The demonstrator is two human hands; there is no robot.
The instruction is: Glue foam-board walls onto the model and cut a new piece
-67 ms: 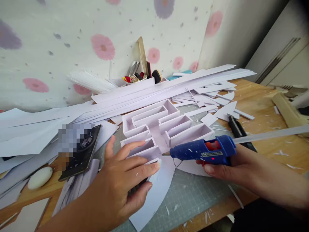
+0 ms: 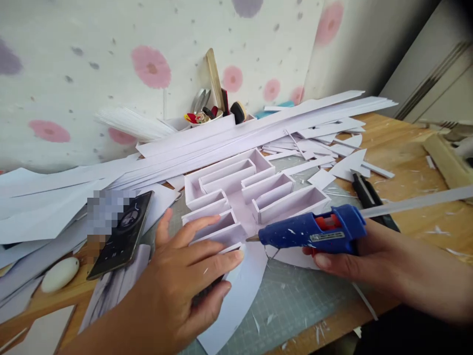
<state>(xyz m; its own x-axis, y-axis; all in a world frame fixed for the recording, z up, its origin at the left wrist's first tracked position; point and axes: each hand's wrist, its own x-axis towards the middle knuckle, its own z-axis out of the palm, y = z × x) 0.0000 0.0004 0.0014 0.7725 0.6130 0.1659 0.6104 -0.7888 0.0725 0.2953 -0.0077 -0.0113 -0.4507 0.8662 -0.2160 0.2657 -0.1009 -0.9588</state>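
A white foam-board structure with upright maze-like walls (image 2: pixel 273 180) stands on the green cutting mat (image 2: pixel 306 296). Across its near left walls lies my left hand (image 2: pixel 199 261), fingers spread, index fingertip at the near wall's end. Something dark beneath that hand is mostly hidden. My right hand (image 2: pixel 354 261) is wrapped round a blue glue gun (image 2: pixel 310 230) with a clear glue stick (image 2: pixel 417 201) out of its back. The gun's nozzle points left, close to my left fingertips and the near wall end; whether it touches is unclear. A curved white sheet (image 2: pixel 236 301) extends below the walls.
Long white strips (image 2: pixel 207 143) run along the back. A phone (image 2: pixel 123 236) and a white oval object (image 2: pixel 60 274) lie left. White offcuts (image 2: pixel 347 165) and a black cutter (image 2: pixel 367 195) are at the right, with a tool holder (image 2: pixel 207 118) by the wall.
The view has shifted slightly. Both hands and the glue gun hold nearly the same place against the white structure.
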